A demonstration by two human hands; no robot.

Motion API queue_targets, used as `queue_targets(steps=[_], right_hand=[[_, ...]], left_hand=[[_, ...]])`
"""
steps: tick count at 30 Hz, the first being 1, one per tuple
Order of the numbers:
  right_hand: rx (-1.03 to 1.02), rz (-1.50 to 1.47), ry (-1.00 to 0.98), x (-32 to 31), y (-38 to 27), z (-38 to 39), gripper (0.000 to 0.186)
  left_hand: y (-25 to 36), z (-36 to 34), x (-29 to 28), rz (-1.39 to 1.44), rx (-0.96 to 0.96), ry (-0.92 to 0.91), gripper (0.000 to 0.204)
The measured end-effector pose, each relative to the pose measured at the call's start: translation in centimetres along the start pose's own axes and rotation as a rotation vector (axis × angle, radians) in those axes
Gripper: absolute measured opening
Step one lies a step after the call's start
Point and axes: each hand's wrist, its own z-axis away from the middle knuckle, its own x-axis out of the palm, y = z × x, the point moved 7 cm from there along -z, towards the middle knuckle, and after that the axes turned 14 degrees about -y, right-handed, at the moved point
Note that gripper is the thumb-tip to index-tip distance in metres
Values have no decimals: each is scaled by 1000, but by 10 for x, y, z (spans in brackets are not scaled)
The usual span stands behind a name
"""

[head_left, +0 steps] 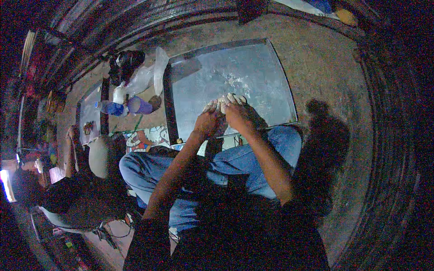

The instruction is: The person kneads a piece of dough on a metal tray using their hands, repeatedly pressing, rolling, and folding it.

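Twelve o'clock: left hand [209, 120] and right hand [235, 111], fingers half-curled over a doughy lump [223, 107] (for pressure, perhaps; can't tell the grip)

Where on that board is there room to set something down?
The grey board looks bare between its left rim and the left hand, and between the whitish smears and its right rim. It's crowded where that hand meets the right hand, and past the left rim, where a purple cup and blue bottle sit.
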Motion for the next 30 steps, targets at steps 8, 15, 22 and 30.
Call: queue_targets(steps=[8,15,22,30], right_hand=[[80,-251,-99,15,24,-13,33],[238,-482,-496,45,42,-24,33],[309,-442,-246,-3,57,-15,31],[257,-199,-198,1,51,-9,25]], left_hand=[[-3,-2,11,-108,67,18,54],[-7,2,42,-493,115,0,63],[-4,2,26,-495,162,-82,60],[-14,57,-42,400,139,-13,57]])
